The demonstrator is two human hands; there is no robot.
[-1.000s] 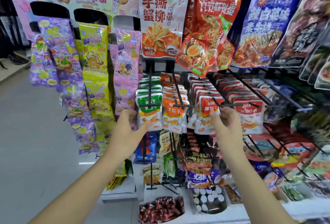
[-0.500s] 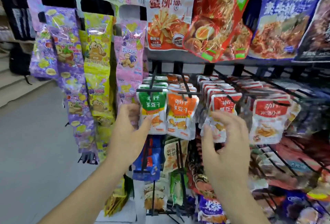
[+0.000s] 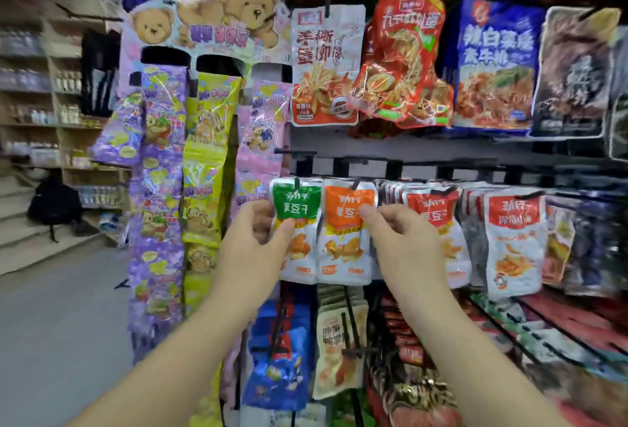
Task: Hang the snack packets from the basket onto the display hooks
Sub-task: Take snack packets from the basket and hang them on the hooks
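The left hand (image 3: 258,246) still pinches the hanging green packet (image 3: 296,202), thumb in front, fingers behind. The right hand (image 3: 404,246) has shifted left, off the red packets (image 3: 430,210), and its fingers now pinch the orange packet (image 3: 346,246) hanging just beside the green one.

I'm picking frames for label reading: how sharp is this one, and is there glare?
Head view: the green packet and orange packet at centre are fairly sharp; the left shelves and far-right packets smear with blur and wide-angle bending; glare streaks the red bag.
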